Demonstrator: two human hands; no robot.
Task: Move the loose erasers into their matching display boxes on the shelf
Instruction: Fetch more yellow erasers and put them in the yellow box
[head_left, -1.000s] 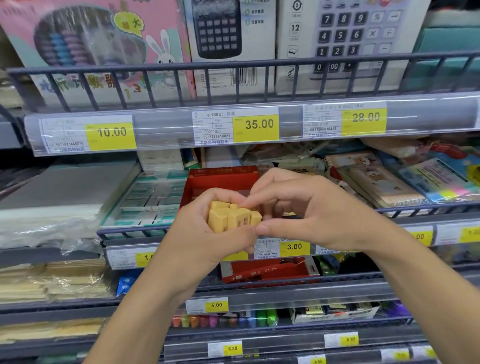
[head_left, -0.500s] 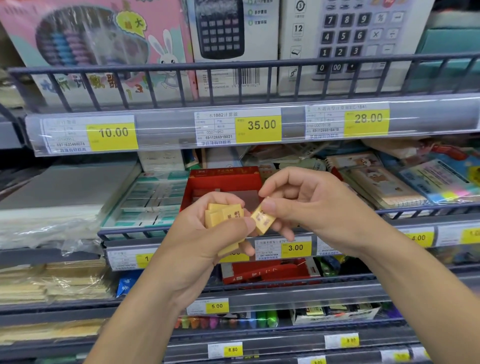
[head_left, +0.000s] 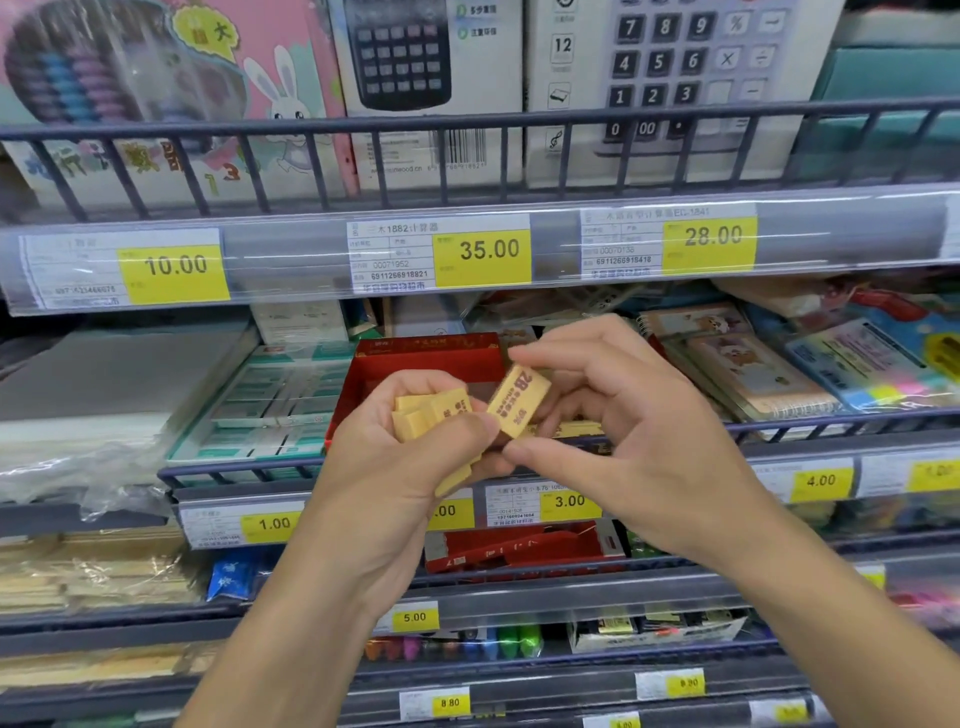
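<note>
At the centre of the frame we see the left hand (head_left: 415, 462) curled round a small stack of yellow erasers (head_left: 431, 415), its thumb pressed across their front. Just to the right, the right hand (head_left: 623, 441) pinches a single yellow eraser (head_left: 519, 400) between forefinger above and thumb below; this eraser is tilted, its printed "2B" face turned towards us, and its lower left corner sits against the stack in the other hand.

Directly behind both hands, on the middle shelf, stands an open red display box (head_left: 426, 358); its inside is mostly hidden by the hands, so we cannot tell how full it is, though something yellow that may be more erasers (head_left: 576, 429) shows at its lower right edge. Left of the red box lies a tray of teal-and-white packets (head_left: 270, 400). Right of it lie notebooks (head_left: 737, 364) and coloured packs.

In the upper part of the frame calculator boxes (head_left: 426, 78) stand behind a wire rail (head_left: 467, 122), with yellow price labels (head_left: 483, 254) below them.
</note>
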